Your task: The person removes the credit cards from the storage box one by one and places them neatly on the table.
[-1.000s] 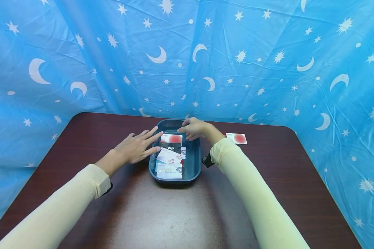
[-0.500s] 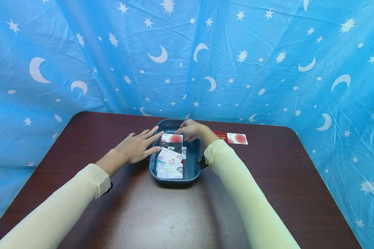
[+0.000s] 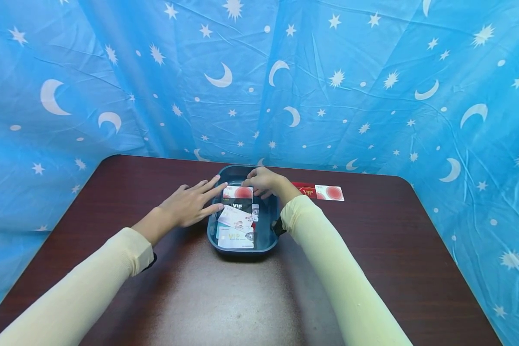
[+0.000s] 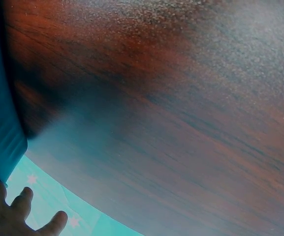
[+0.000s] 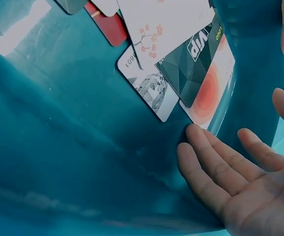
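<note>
A dark blue tray [image 3: 265,230] stands on the table with several cards in it, partly overlapping. At the far end lies a white card with a red circle [image 3: 238,191], then a black Vip card [image 3: 237,205], a white flowered card [image 3: 233,217] and a white VIP card [image 3: 235,238] nearest me. My left hand [image 3: 192,204] rests on the tray's left rim, fingers spread. My right hand [image 3: 264,181] reaches into the far right part; in the right wrist view its fingertips [image 5: 195,132] are right at the edge of the red-circle card, thumb apart, nothing gripped.
On the table right of the tray lie a red VIP card [image 3: 304,191], partly behind the right wrist, and a second white card with a red circle [image 3: 328,192]. A blue curtain [image 3: 259,96] with moons and stars hangs behind the brown table [image 3: 393,230].
My right hand has moved slightly left, further over the tray, and more of the red VIP card on the table shows. The left hand stays where it was.
</note>
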Demonstrator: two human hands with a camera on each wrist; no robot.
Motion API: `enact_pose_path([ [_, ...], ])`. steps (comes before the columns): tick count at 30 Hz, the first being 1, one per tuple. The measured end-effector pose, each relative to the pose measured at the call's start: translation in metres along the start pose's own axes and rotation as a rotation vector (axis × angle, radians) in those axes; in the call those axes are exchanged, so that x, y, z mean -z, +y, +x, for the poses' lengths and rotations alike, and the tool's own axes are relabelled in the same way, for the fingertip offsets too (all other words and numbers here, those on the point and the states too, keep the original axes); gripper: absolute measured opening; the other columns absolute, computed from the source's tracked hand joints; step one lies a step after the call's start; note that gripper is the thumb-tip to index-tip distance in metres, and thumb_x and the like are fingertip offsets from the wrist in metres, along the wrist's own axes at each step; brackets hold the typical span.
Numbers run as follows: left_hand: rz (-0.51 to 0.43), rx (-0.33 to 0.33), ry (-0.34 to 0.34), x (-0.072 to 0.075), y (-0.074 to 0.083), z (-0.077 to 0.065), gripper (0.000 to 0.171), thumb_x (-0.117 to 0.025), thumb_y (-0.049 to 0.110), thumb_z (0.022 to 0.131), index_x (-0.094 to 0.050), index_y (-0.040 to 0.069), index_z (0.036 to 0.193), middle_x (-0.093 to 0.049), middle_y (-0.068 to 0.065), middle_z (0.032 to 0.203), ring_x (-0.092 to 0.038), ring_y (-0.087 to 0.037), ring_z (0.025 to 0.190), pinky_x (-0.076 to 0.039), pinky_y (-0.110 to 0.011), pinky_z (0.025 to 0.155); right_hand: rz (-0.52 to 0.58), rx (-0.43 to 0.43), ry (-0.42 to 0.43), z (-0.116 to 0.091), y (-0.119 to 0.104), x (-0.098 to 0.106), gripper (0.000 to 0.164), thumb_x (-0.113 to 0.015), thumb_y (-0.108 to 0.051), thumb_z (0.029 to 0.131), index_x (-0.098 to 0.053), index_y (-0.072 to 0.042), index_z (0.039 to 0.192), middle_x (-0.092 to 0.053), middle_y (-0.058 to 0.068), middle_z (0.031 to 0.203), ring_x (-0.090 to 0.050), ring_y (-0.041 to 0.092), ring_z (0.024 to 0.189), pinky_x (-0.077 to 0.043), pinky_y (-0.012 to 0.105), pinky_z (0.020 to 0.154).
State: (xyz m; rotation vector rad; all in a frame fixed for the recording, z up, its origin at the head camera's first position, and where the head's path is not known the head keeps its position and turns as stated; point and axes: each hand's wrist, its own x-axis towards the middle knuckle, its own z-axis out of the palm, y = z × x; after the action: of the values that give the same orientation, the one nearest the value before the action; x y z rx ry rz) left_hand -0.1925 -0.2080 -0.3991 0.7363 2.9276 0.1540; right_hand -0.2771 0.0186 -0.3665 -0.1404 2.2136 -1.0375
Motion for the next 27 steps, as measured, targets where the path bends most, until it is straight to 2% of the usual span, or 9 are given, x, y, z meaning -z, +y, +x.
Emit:
enact_pose_path([
  [7,-0.004,0.002,0.001,0.0,0.0004,0.0004,0.067,-0.042,0.053,0.103,-0.025,0.02,0.16,-0.02,-0.014,0.164,-0.034,-0.042,0.143,-0.033,-0.068,0.105,0.034,-0.002,0.004,-0.0003,0.0011,-0.0027,0.052,-0.063,-0.024,0.098,-0.046,-0.003,0.142,-0.054,0.02,0.136,-0.056,0.036,0.124,-0.045,0.055,0.102],
  [13,-0.008,0.004,-0.002,-0.0004,0.0003,0.0005,0.068,-0.041,0.054,0.103,-0.024,0.021,0.16,-0.019,-0.014,0.165,-0.034,-0.042,0.143,-0.032,-0.069,0.105,0.041,-0.004,0.015,0.001,0.0021,-0.0028,0.053,-0.067,-0.017,0.096,-0.046,-0.001,0.143,-0.053,0.02,0.14,-0.058,0.035,0.123,-0.048,0.054,0.098],
  [21,-0.01,0.003,0.0,0.0003,0.0003,0.0008,0.066,-0.042,0.051,0.104,-0.024,0.02,0.16,-0.019,-0.015,0.164,-0.034,-0.042,0.143,-0.032,-0.07,0.105,0.033,0.029,0.066,0.0028,0.0027,-0.0039,0.032,-0.061,-0.007,0.098,-0.061,0.008,0.127,-0.06,0.021,0.132,-0.063,0.031,0.114,-0.051,0.046,0.097],
  [27,-0.009,0.002,-0.003,0.0003,0.0001,0.0007,0.067,-0.041,0.052,0.104,-0.024,0.02,0.16,-0.019,-0.015,0.164,-0.034,-0.043,0.143,-0.032,-0.07,0.104,0.028,0.054,0.095,0.0019,0.0001,-0.0034,0.031,-0.062,-0.007,0.098,-0.062,0.009,0.124,-0.062,0.02,0.126,-0.063,0.029,0.11,-0.053,0.042,0.095],
])
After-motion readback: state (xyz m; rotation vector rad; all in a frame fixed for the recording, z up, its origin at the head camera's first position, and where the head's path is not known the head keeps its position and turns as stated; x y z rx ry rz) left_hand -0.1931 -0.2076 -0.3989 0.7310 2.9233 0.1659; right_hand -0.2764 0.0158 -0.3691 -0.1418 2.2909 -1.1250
